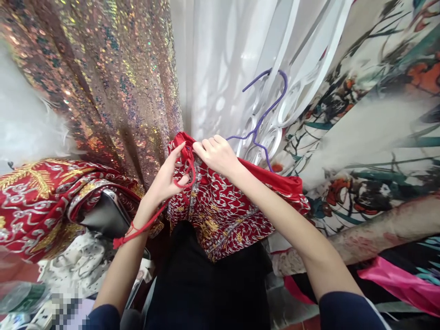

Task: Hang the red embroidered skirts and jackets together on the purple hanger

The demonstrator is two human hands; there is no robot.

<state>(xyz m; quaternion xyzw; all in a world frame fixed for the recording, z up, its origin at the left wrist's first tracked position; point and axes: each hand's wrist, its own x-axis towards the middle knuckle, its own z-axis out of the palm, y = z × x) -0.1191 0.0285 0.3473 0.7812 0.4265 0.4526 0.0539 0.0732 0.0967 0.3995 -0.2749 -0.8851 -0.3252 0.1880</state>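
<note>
Head view: left fingers [175, 156] apart at cord [193, 170], right fingers [207, 146] arched, clamped on garment [220, 201].

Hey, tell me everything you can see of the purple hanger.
The purple hanger is thin and smooth-looking, possibly plastic-coated wire. Its large curved hook points up, tilted to the right, with its tip toward the left. Below the neck, one shoulder runs left toward the right hand; the other slopes down right, bending, to the edge of the red garment. The rest is hidden. Whether the hook touches the white frame is unclear.
</note>
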